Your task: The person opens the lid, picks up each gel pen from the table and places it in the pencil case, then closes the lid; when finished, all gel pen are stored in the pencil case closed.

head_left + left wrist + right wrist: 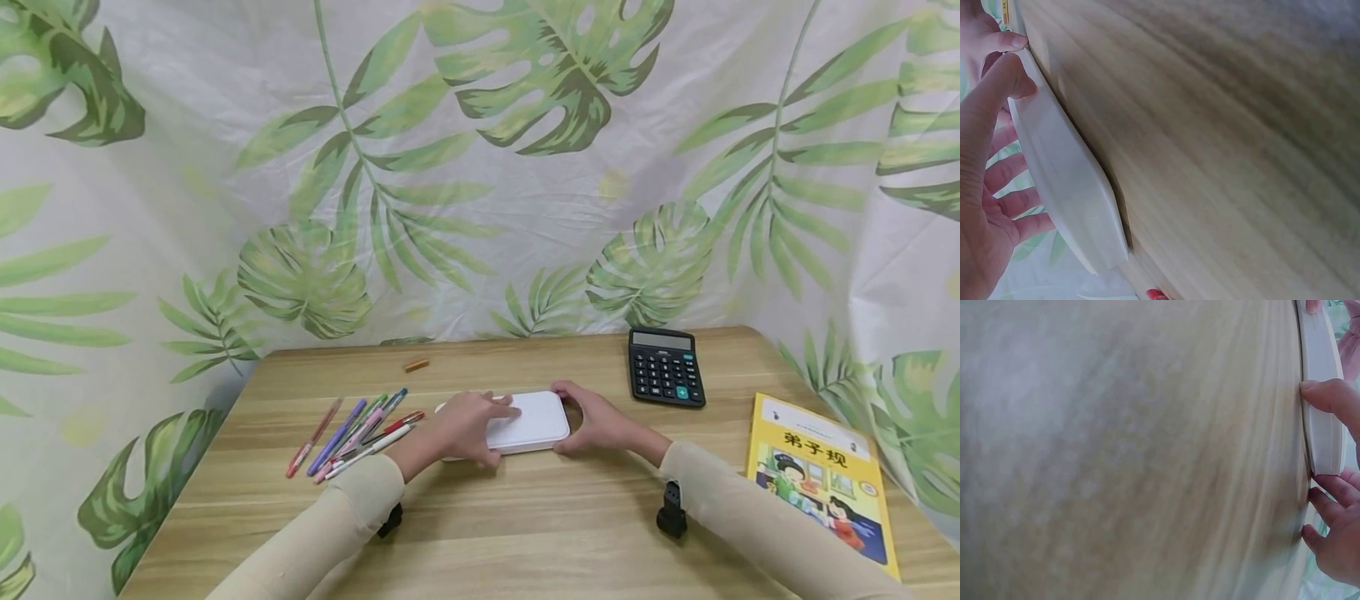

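A flat white case with rounded corners lies on the wooden table in front of me. My left hand reaches over its left part, thumb at the near side and fingers across the top. In the left wrist view, that thumb presses the white side wall. At the other end my right hand grips the case, thumb at the near corner and index finger at the far one. The right wrist view has the right thumb against the case's side, with the other fingers around its end.
Several pens lie in a loose bunch left of the case. Behind them is a small brown piece. A black calculator sits at the back right, a yellow book at the right edge. Leaf-print cloth hangs behind the table.
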`<act>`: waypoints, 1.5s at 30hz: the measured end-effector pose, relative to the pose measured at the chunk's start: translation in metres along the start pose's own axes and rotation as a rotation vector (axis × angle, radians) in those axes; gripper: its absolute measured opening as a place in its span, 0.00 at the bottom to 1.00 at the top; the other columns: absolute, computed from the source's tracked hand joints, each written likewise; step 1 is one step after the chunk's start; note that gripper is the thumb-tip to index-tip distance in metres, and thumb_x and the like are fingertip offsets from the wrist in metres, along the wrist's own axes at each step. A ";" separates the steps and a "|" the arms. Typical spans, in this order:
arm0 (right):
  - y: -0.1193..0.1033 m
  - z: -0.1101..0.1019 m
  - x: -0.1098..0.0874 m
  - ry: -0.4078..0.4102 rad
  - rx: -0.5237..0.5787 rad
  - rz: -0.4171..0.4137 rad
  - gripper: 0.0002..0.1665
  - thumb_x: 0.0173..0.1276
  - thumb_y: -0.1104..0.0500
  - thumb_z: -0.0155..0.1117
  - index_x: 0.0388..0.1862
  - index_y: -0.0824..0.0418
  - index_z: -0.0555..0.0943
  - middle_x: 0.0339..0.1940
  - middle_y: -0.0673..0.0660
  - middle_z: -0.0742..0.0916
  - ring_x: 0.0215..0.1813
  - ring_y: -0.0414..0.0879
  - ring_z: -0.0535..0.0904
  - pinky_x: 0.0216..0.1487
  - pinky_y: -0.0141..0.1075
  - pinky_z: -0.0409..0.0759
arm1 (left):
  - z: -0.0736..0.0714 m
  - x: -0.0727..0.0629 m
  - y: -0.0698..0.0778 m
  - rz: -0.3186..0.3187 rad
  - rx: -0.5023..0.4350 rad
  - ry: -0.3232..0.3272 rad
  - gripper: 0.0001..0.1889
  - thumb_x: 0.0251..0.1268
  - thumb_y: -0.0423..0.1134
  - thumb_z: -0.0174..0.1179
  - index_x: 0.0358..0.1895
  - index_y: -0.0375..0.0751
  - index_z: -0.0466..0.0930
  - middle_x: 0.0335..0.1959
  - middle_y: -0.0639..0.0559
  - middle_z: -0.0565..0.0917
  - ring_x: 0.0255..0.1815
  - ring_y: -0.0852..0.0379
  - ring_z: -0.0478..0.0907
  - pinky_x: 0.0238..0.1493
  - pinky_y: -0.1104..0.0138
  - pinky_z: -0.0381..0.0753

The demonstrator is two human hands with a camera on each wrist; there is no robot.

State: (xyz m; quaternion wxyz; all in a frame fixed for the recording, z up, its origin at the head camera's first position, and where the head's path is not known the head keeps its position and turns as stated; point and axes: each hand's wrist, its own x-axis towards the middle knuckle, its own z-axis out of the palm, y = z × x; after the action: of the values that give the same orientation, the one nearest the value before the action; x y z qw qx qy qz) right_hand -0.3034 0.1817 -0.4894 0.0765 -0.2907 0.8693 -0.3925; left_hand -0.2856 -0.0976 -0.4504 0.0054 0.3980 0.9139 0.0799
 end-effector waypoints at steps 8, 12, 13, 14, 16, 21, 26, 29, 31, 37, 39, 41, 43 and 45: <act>-0.002 -0.001 -0.001 0.007 0.000 -0.011 0.55 0.44 0.58 0.86 0.70 0.70 0.67 0.64 0.66 0.81 0.69 0.61 0.75 0.73 0.57 0.66 | 0.001 0.002 -0.001 0.015 0.029 0.013 0.39 0.43 0.54 0.76 0.65 0.53 0.81 0.67 0.44 0.80 0.65 0.41 0.80 0.60 0.50 0.80; -0.002 -0.003 -0.001 0.002 -0.005 -0.015 0.56 0.45 0.58 0.85 0.71 0.69 0.67 0.64 0.65 0.81 0.68 0.59 0.76 0.73 0.56 0.67 | -0.003 0.003 -0.002 -0.004 -0.020 0.033 0.37 0.43 0.53 0.74 0.64 0.52 0.83 0.62 0.45 0.84 0.56 0.46 0.85 0.51 0.54 0.83; -0.002 -0.003 -0.001 0.001 -0.004 -0.019 0.56 0.44 0.58 0.85 0.71 0.68 0.67 0.63 0.64 0.82 0.68 0.59 0.76 0.73 0.56 0.67 | -0.006 0.003 -0.002 -0.021 -0.063 0.054 0.35 0.42 0.52 0.74 0.62 0.52 0.84 0.59 0.46 0.86 0.51 0.48 0.86 0.47 0.57 0.83; -0.002 -0.004 -0.001 0.002 -0.001 -0.020 0.56 0.44 0.59 0.86 0.71 0.68 0.67 0.63 0.63 0.82 0.67 0.58 0.76 0.72 0.55 0.67 | -0.008 0.004 -0.002 -0.032 -0.101 0.073 0.34 0.42 0.50 0.73 0.61 0.52 0.85 0.56 0.48 0.88 0.45 0.52 0.85 0.43 0.60 0.82; -0.001 -0.005 -0.001 0.004 0.000 -0.025 0.56 0.43 0.59 0.86 0.71 0.67 0.68 0.62 0.62 0.82 0.65 0.56 0.77 0.72 0.54 0.68 | -0.013 0.006 -0.003 -0.043 -0.178 0.110 0.30 0.42 0.48 0.71 0.57 0.51 0.87 0.49 0.51 0.90 0.35 0.57 0.80 0.35 0.67 0.77; 0.000 -0.007 -0.002 -0.005 -0.002 -0.021 0.56 0.44 0.58 0.86 0.71 0.65 0.68 0.61 0.61 0.82 0.63 0.54 0.77 0.71 0.52 0.68 | -0.020 0.006 -0.006 -0.033 -0.262 0.103 0.26 0.44 0.46 0.71 0.53 0.51 0.89 0.48 0.55 0.91 0.35 0.63 0.76 0.36 0.71 0.74; 0.000 -0.007 0.000 -0.027 0.019 0.009 0.57 0.44 0.58 0.86 0.72 0.62 0.67 0.63 0.59 0.82 0.66 0.53 0.75 0.73 0.53 0.66 | -0.021 0.005 -0.010 -0.047 -0.326 0.093 0.23 0.46 0.43 0.71 0.52 0.52 0.90 0.50 0.55 0.90 0.45 0.62 0.83 0.44 0.67 0.79; 0.000 -0.007 0.001 -0.035 0.020 0.013 0.57 0.44 0.58 0.86 0.73 0.61 0.67 0.63 0.59 0.82 0.66 0.55 0.75 0.73 0.54 0.65 | -0.021 0.005 -0.012 -0.041 -0.341 0.103 0.22 0.47 0.43 0.71 0.51 0.53 0.90 0.51 0.55 0.90 0.49 0.60 0.85 0.46 0.67 0.80; 0.000 -0.007 0.001 -0.041 0.025 0.018 0.57 0.45 0.58 0.86 0.73 0.61 0.66 0.63 0.59 0.81 0.67 0.55 0.74 0.73 0.55 0.64 | -0.021 0.004 -0.013 -0.043 -0.348 0.109 0.22 0.47 0.42 0.71 0.50 0.54 0.90 0.50 0.55 0.90 0.50 0.59 0.86 0.47 0.67 0.80; 0.000 -0.008 0.002 -0.053 0.038 0.014 0.57 0.45 0.59 0.86 0.74 0.61 0.66 0.63 0.58 0.81 0.67 0.54 0.75 0.73 0.54 0.65 | -0.027 0.003 -0.012 -0.061 -0.363 0.119 0.20 0.47 0.41 0.71 0.49 0.53 0.91 0.50 0.54 0.90 0.52 0.56 0.86 0.49 0.64 0.81; 0.000 -0.008 0.001 -0.052 0.048 0.008 0.57 0.45 0.59 0.86 0.74 0.61 0.66 0.63 0.59 0.81 0.67 0.54 0.75 0.72 0.54 0.66 | -0.030 0.002 -0.012 -0.063 -0.369 0.124 0.19 0.48 0.40 0.70 0.49 0.53 0.91 0.50 0.54 0.90 0.52 0.54 0.87 0.49 0.63 0.82; 0.000 -0.007 0.001 -0.053 0.056 -0.002 0.58 0.45 0.59 0.86 0.74 0.62 0.65 0.63 0.60 0.81 0.66 0.55 0.76 0.72 0.55 0.67 | -0.034 0.001 -0.011 -0.067 -0.385 0.129 0.18 0.50 0.39 0.69 0.48 0.51 0.91 0.50 0.53 0.90 0.52 0.52 0.87 0.49 0.60 0.83; 0.000 -0.007 0.001 -0.055 0.084 -0.007 0.58 0.45 0.61 0.85 0.74 0.63 0.64 0.63 0.62 0.81 0.66 0.57 0.77 0.71 0.56 0.68 | -0.038 0.001 -0.010 -0.074 -0.396 0.133 0.17 0.52 0.38 0.69 0.48 0.51 0.91 0.50 0.53 0.90 0.51 0.51 0.87 0.49 0.58 0.83; 0.001 -0.007 0.000 -0.058 0.110 -0.015 0.58 0.45 0.62 0.85 0.74 0.65 0.64 0.64 0.64 0.81 0.66 0.59 0.77 0.70 0.57 0.69 | -0.042 0.001 -0.011 -0.080 -0.413 0.136 0.17 0.54 0.37 0.68 0.49 0.50 0.91 0.50 0.53 0.90 0.50 0.51 0.88 0.49 0.56 0.84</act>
State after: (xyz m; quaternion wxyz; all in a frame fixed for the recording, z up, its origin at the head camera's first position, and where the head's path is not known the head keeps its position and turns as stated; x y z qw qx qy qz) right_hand -0.3068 0.1866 -0.4851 0.1147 -0.3036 0.8417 -0.4316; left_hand -0.2973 -0.1097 -0.4109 0.0284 0.3456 0.8915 0.2917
